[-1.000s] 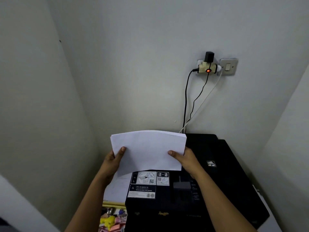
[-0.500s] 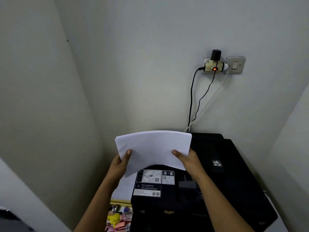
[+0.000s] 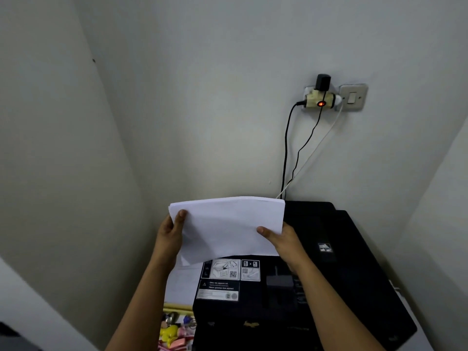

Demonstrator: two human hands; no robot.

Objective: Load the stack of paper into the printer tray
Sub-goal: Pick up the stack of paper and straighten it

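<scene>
A stack of white paper (image 3: 228,226) is held in the air above the rear of a black printer (image 3: 329,279). My left hand (image 3: 170,236) grips its left edge, thumb on the front face. My right hand (image 3: 286,243) grips the right edge the same way. The sheets bow slightly upward at the top. The paper hides the printer's rear feed area; white instruction stickers (image 3: 224,279) show on the printer below the paper's lower edge.
The printer stands in a wall corner. A wall socket with an adapter and red light (image 3: 321,99) sits above it, with black and white cables (image 3: 287,158) hanging down behind the printer. Colourful small items (image 3: 174,330) lie left of the printer.
The paper and both hands have risen a little and shifted left relative to the printer; the grip is unchanged.
</scene>
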